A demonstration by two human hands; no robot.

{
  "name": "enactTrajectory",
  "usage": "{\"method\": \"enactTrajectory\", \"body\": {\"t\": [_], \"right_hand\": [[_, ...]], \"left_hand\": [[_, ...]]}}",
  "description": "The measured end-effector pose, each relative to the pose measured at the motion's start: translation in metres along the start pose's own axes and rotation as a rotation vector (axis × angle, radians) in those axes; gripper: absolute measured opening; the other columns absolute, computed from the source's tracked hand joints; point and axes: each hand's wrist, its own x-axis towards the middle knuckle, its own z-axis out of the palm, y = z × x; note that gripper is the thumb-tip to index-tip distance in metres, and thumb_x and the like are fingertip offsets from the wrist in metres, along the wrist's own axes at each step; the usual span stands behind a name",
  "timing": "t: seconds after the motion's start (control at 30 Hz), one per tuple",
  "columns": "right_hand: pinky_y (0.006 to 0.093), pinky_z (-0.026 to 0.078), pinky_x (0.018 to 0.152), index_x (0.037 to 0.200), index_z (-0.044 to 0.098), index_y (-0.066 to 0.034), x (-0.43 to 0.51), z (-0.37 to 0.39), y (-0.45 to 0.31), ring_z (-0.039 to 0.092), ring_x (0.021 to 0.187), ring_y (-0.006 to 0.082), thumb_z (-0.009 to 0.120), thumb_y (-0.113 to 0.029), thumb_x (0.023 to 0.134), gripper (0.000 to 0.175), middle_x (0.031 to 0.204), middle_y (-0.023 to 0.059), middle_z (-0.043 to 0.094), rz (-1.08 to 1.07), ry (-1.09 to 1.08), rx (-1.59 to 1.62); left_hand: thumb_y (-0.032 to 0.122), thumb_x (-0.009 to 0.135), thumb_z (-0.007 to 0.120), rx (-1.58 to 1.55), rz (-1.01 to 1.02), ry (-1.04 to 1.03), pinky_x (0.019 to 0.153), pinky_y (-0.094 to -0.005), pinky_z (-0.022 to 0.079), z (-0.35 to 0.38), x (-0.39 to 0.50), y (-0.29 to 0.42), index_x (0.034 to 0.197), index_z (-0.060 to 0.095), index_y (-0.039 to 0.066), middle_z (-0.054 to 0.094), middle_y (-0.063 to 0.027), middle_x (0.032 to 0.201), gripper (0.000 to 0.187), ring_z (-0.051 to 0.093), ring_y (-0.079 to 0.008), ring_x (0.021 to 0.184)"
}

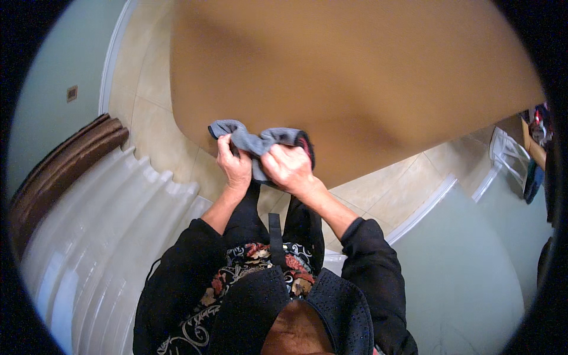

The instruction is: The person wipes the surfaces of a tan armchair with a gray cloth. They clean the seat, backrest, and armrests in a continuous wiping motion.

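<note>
Both my hands grip a bunched grey cloth (248,141) with dark edging, held up in front of my body. My left hand (234,165) pinches its left part between thumb and fingers. My right hand (288,167) is closed in a fist around the right part. Dark red shows inside the cloth's right end, beside my right knuckles. Its lower part shows between my hands. Behind the cloth spreads a large smooth brown surface (337,80) with a rounded near-left corner; whether the cloth touches it I cannot tell.
Cream floor tiles (153,122) show around the brown surface. At the left hang a sheer white curtain (111,222) and a brown curtain (66,164) by a pale green wall (57,57). Another pale green wall (457,262) stands at the right. Beyond it is a white-framed stand (508,153).
</note>
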Motion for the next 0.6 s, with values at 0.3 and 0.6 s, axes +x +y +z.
{"method": "enactTrajectory", "body": {"t": [0.3,0.6], "right_hand": [[0.0306,0.050,0.056,0.100,0.064,-0.0048,0.004,-0.078,0.058,0.065,0.065,0.0207,0.069,-0.004,0.068,0.032,0.082,0.0090,0.067,0.076,0.402,-0.231],[0.0354,0.047,0.056,0.082,0.058,-0.0060,0.038,-0.190,0.155,0.057,0.062,0.0281,0.066,-0.009,0.074,0.012,0.071,0.0113,0.056,0.058,0.684,-0.621]], "left_hand": [[0.006,0.074,0.070,-0.017,0.532,-0.043,0.060,-0.0415,0.047,0.063,0.057,0.128,0.095,0.056,0.004,0.052,-0.0138,0.076,0.026,0.055,-0.0350,0.066],[0.010,0.073,0.066,-0.145,0.922,0.148,0.061,-0.0394,0.050,0.163,0.112,0.258,0.090,0.059,0.008,0.059,-0.0124,0.080,0.018,0.062,-0.0328,0.071]]}}
